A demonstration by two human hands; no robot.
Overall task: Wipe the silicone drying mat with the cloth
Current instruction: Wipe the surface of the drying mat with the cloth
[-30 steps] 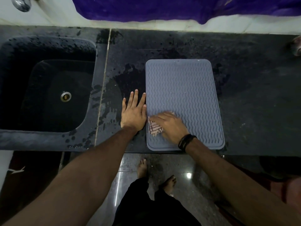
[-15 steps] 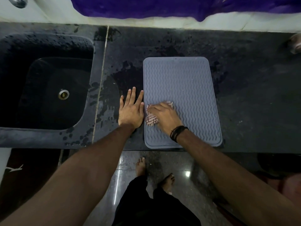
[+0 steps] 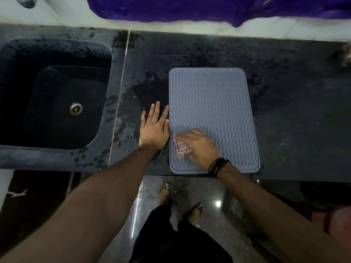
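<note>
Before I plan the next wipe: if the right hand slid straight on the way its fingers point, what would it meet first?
The right hand points left; it would likely meet the left hand beside the mat.

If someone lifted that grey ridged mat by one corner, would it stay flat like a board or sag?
Probably sag: the silicone drying mat lies thin and flush on the wet countertop, like a soft sheet. It may also slide when rubbed, since the left hand rests flat beside its edge while the right hand presses the cloth on it.
</note>
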